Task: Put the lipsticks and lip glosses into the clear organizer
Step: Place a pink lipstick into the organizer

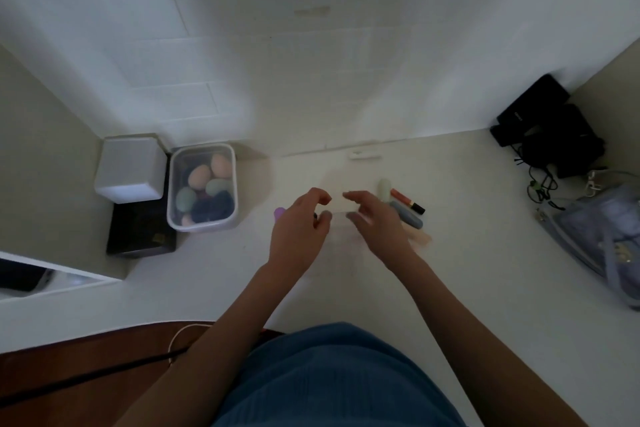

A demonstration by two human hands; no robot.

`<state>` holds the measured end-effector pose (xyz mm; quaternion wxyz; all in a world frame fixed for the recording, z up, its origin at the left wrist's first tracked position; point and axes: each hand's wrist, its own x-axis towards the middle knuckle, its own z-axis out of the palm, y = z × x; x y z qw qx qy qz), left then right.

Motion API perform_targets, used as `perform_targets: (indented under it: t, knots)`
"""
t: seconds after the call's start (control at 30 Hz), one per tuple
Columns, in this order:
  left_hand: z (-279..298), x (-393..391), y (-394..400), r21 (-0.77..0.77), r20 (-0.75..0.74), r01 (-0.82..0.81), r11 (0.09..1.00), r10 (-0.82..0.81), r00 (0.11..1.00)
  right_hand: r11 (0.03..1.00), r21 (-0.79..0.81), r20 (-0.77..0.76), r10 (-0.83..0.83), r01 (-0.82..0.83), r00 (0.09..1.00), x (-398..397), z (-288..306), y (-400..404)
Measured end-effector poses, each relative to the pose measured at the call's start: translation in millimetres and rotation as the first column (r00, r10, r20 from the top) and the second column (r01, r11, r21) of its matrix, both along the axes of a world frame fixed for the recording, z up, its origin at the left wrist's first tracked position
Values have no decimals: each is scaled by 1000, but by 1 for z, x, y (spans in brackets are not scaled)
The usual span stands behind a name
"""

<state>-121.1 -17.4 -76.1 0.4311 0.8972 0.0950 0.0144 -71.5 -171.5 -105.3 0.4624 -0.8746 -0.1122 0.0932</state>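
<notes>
**Materials and finishes, desk top**

Desk surface (467, 253): smooth, matt, off-white. Wall tiles (166, 55), upper left: white, faint sheen. Tub (202, 185), centre left: clear plastic holding soft-looking matt sponges (199, 177). Box under it (140, 236): black, glossy. Lip gloss tube (407, 201), centre right: orange, shiny, black cap. Pouch (602, 236), right edge: translucent plastic, cloth-trimmed. Floor (86, 357), lower left: brown wood. Garment (332, 374), bottom: blue ribbed knit.

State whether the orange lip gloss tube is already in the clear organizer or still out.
Out: the orange lip gloss tube lies flat on the counter, right of both hands.
</notes>
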Motion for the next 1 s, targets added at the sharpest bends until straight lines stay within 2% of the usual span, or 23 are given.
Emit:
perform_targets:
  t: [0.07,0.13,0.2,0.3,0.43,0.6,0.7,0.77,0.83,0.9,1.0]
  knots:
    - [1,1,-5,74,30,-11,997,8,1000,980,40,-17,-196,196,980,6,0,-24]
    - [3,3,-9,148,83,-27,989,15,996,937,-56,54,-343,346,938,14,-4,-54]
    - [5,5,-13,236,173,-38,971,-4,985,896,-150,107,-405,417,908,20,-11,-78]
    - [7,10,-15,302,272,-5,953,-81,959,882,-299,98,-352,365,931,30,-25,-95]
    - [-1,14,-17,310,170,73,948,-131,977,850,-469,20,-261,240,965,38,-43,-95]
    - [-5,10,-22,315,118,118,942,-162,980,828,-532,0,-211,179,977,43,-52,-94]
    - [-4,12,-24,309,164,120,943,-177,970,868,-418,60,-267,267,962,40,-42,-90]
    - [-2,14,-28,281,212,118,952,-181,960,913,-234,64,-329,335,942,31,-27,-83]
    - [0,16,-34,232,218,151,961,-202,955,941,-32,-48,-339,337,940,18,-11,-74]
    - [2,20,-39,183,176,238,954,-270,947,954,106,-167,-263,282,950,3,1,-66]
    - [-1,24,-46,168,41,391,905,-403,914,905,315,-330,-177,285,927,-20,10,-60]
